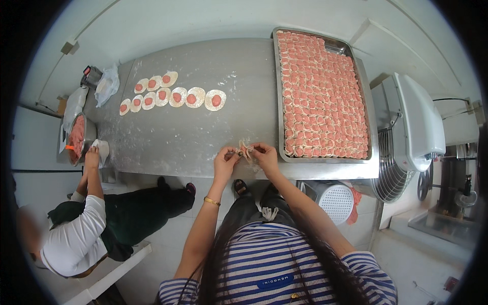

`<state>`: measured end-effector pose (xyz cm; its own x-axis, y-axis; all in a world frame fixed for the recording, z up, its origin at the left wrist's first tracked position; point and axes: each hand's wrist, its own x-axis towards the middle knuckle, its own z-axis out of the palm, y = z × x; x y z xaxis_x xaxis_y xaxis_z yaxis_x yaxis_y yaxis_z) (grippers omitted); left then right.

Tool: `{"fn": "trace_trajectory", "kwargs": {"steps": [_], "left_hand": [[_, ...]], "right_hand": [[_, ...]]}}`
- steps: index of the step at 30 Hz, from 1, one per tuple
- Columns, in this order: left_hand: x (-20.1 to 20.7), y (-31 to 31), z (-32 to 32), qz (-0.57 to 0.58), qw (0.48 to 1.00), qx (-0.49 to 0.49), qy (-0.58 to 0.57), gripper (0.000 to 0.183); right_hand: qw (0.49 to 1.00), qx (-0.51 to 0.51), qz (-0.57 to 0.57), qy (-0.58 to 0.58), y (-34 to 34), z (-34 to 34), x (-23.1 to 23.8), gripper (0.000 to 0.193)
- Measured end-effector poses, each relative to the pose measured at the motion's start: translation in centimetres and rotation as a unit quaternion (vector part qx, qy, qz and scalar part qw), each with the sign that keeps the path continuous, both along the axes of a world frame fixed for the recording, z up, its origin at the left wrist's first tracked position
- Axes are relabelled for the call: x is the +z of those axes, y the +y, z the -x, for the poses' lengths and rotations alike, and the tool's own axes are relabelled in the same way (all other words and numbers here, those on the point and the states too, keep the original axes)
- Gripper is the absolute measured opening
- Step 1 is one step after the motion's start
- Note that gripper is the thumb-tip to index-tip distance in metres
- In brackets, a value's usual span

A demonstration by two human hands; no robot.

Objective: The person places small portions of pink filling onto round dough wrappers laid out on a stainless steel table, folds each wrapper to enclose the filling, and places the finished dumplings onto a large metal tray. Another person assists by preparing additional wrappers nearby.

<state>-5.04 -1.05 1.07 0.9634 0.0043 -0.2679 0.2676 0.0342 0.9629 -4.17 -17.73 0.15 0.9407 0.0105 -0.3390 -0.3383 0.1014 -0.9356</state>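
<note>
Pale dumpling wrapper (244, 144) is pinched by left hand (225, 162) and right hand (267, 157), just left of the steel tray (325, 159). Uneven pulling might tear it.

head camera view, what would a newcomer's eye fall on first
Probably the big metal tray at the table's right end, packed with pink-filled dumplings. Next, flat wrappers topped with pink filling, left of centre. Then the left hand and right hand, pinching a gathered wrapper by the near edge.
</note>
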Motion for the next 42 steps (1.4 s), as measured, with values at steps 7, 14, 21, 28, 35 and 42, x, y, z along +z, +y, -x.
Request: {"fn": "trace_trajectory", "kwargs": {"steps": [7, 14, 21, 28, 35, 42], "left_hand": [[2.3, 0.8, 0.4, 0.086, 0.996, 0.006, 0.004, 0.008], [6.3, -0.2, 1.2, 0.173, 0.984, 0.031, 0.000, 0.015], [1.0, 1.0, 0.6, -0.097, 0.992, -0.037, -0.067, 0.012], [1.5, -0.2, 1.1, -0.141, 0.980, -0.095, -0.105, 0.018], [2.4, -1.3, 0.7, -0.163, 0.980, -0.093, -0.062, 0.023], [3.5, -1.7, 0.4, -0.228, 0.963, -0.128, -0.070, 0.021]], "right_hand": [[0.982, -0.031, -0.188, -0.010, 1.0, 0.3, 4.5, 0.022], [0.999, 0.031, -0.025, -0.003, -1.0, 0.0, 3.0, 0.023], [0.988, 0.111, 0.082, -0.071, -1.4, 0.3, 4.7, 0.030], [0.953, 0.131, 0.246, -0.123, -1.6, 0.6, 4.5, 0.031], [0.907, 0.161, 0.308, -0.239, -1.6, -0.6, 4.1, 0.022], [0.889, 0.152, 0.373, -0.216, -1.3, 1.0, 4.7, 0.028]]}}
